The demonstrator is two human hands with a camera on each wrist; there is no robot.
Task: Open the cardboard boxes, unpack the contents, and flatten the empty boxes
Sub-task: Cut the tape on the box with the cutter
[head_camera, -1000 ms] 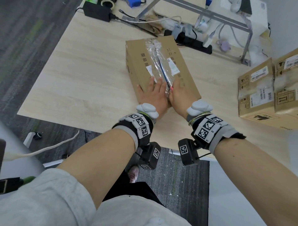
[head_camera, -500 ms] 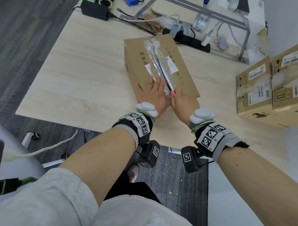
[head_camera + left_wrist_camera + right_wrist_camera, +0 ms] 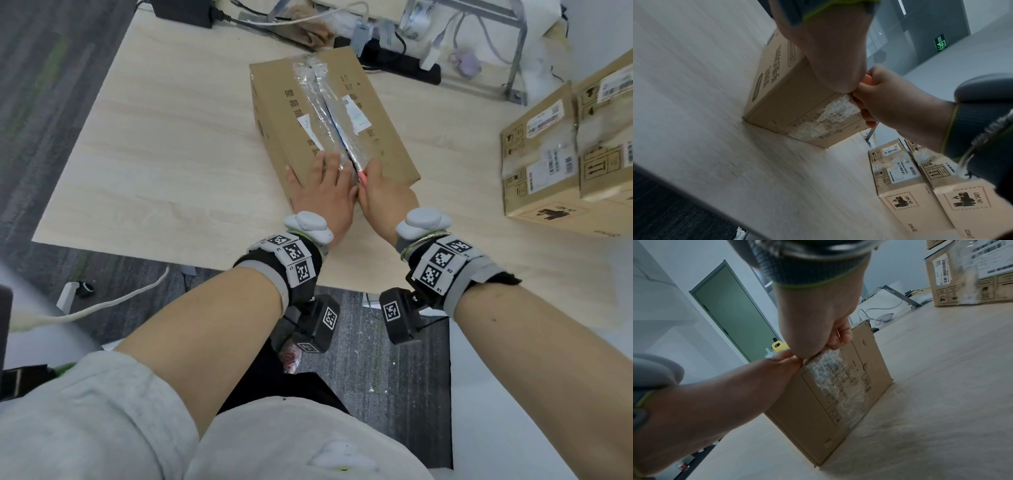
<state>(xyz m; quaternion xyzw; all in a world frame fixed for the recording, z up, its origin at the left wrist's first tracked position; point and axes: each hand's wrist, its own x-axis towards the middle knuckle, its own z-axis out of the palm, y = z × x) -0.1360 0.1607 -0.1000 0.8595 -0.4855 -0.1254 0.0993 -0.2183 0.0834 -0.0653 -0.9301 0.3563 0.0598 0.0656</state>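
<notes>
Fingertips of right hand (image 3: 383, 195) hidden behind taped cardboard box (image 3: 387, 137) seam.

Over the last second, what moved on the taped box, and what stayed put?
Little changed. The right hand slid slightly back along the taped seam toward the box's near end, curling, something pink at its fingertips. The left hand stayed flat on the cardboard box, which remains closed. The two boxes at right did not move.

right hand (image 3: 383, 195) now curled at the tape seam (image 3: 337, 137), box (image 3: 387, 137) barely shifted
</notes>
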